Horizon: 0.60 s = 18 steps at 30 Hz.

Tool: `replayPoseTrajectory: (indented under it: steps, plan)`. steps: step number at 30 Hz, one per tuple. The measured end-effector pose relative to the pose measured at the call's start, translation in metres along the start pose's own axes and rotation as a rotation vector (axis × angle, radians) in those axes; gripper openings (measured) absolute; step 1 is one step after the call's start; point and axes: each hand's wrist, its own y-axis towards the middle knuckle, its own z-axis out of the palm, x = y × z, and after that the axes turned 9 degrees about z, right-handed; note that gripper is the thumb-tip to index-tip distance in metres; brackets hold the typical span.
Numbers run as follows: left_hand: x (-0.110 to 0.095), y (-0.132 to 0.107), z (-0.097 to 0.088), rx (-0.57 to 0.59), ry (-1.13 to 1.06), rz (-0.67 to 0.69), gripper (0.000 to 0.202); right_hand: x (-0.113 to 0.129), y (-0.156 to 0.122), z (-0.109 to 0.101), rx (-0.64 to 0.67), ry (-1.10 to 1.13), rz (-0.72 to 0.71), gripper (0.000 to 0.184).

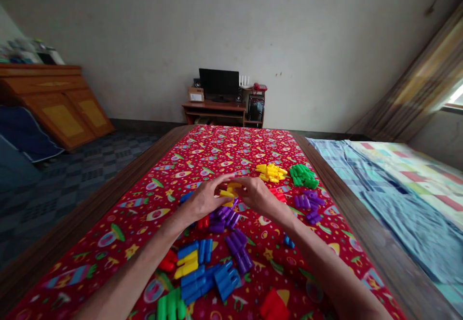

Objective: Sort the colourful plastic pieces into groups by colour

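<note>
My left hand [203, 197] and my right hand [257, 194] meet over the middle of the table, fingers curled around yellow plastic toy blocks [227, 193]. Fingertips partly hide these blocks, so I cannot tell whether they are joined. Just below them lie purple blocks [224, 218], with a red block [203, 222] beside them. A blue block [186, 196] peeks out behind my left hand. Near my right wrist are red blocks [278, 195], partly covered by it. Between my forearms lie more blue blocks [193, 282], a yellow block [187, 264] and a purple block [238, 250].
Sorted piles of yellow blocks [271, 172], green blocks [303, 175] and purple blocks [310, 204] sit at the right. Green blocks [171, 305] and a red block [274, 305] lie near the front. A red patterned cloth [144, 233] covers the wooden table [325, 170]. A bed [401, 204] stands to the right.
</note>
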Motion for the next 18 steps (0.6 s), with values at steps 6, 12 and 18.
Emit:
replayPoseTrajectory:
  steps: [6,12,18]
  plan:
    - [0.012,0.001,-0.004,-0.102,-0.096,-0.112,0.058,-0.052,0.012,-0.025,-0.3,-0.152,0.311,0.03]
    - [0.003,0.002,-0.006,-0.098,-0.079,-0.088,0.048,-0.113,0.02,-0.045,-0.498,-0.238,0.625,0.032]
    - [0.009,0.0,-0.007,-0.102,-0.116,-0.096,0.046,-0.125,0.013,-0.044,-0.383,-0.328,0.6,0.029]
